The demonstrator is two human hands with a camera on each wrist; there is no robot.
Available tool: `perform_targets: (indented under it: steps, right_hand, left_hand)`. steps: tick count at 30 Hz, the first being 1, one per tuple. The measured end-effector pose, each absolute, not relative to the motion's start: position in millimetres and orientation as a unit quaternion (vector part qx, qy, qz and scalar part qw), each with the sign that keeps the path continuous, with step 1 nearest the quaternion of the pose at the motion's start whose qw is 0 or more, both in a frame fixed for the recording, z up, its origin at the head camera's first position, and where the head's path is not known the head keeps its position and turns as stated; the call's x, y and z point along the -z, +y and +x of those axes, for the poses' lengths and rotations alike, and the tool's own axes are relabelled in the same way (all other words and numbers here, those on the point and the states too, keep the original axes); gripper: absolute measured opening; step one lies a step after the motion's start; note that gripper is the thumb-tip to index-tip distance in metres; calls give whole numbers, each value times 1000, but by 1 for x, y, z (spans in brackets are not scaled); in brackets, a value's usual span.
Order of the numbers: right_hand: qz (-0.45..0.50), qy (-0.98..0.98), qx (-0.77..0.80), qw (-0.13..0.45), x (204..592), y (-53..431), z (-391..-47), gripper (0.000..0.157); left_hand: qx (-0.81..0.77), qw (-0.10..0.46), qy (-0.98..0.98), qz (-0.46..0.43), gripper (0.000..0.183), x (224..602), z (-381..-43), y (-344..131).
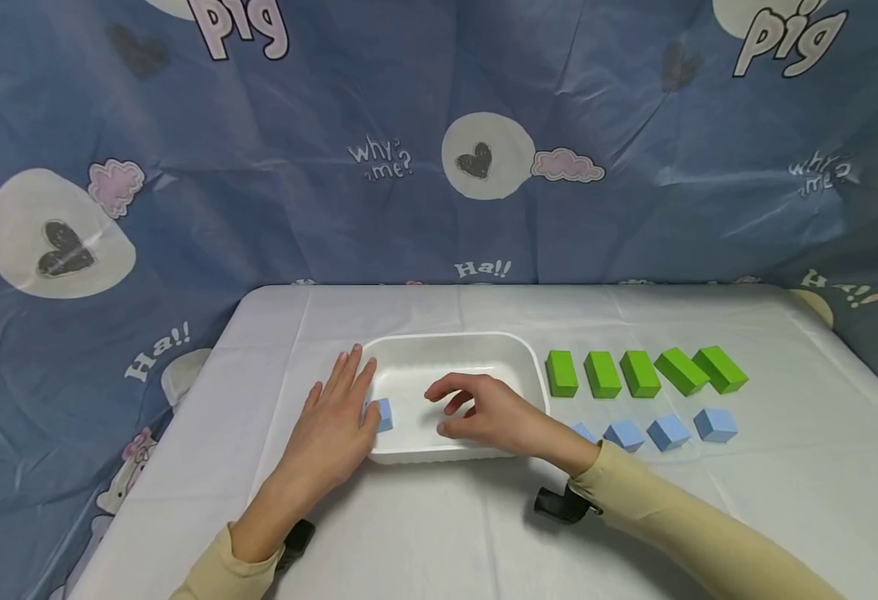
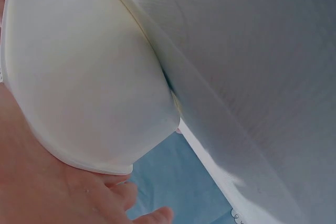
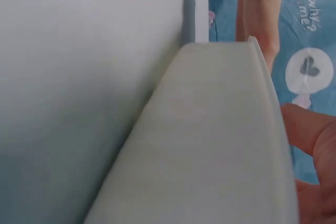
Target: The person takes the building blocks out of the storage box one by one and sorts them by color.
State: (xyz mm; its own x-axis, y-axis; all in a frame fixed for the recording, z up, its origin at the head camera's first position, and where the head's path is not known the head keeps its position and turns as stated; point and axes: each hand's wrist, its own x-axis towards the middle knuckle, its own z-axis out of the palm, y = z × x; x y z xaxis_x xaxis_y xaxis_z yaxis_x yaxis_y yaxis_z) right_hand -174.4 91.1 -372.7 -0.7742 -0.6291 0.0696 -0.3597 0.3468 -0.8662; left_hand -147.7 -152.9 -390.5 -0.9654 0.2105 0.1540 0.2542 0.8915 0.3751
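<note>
A white rectangular tray [image 1: 450, 456] stands on the table; its side wall fills much of both wrist views. Inside it, at the left end, lies a light blue block [image 1: 385, 414], partly covered by the thumb of my left hand [image 1: 331, 425]. That hand lies over the tray's left rim with its fingers extended. My right hand [image 1: 495, 414] hovers above the middle of the tray, fingers bent loosely and a gap between thumb and index finger. Nothing shows in its grasp. In the right wrist view the tray's wall hides part of the right hand [image 3: 317, 145].
Right of the tray, several green blocks [image 1: 601, 374] form a row. Nearer the person runs a row of light blue blocks [image 1: 668, 432], one partly hidden by the right wrist. A white cloth [image 1: 439, 533] covers the table. A patterned blue curtain [image 1: 319, 217] hangs behind.
</note>
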Motion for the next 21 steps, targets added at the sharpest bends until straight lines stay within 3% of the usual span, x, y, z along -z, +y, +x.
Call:
perform_targets:
  steps: [11,21]
  right_hand:
    - [-285,792,495,216,378,58,-185,40]
    - [-270,771,520,248,379,41,-194,40]
  left_hand:
    - [202,47,-970,-125,57,390,-149,-154]
    - [200,51,-971,-123,57,390,-149,-154]
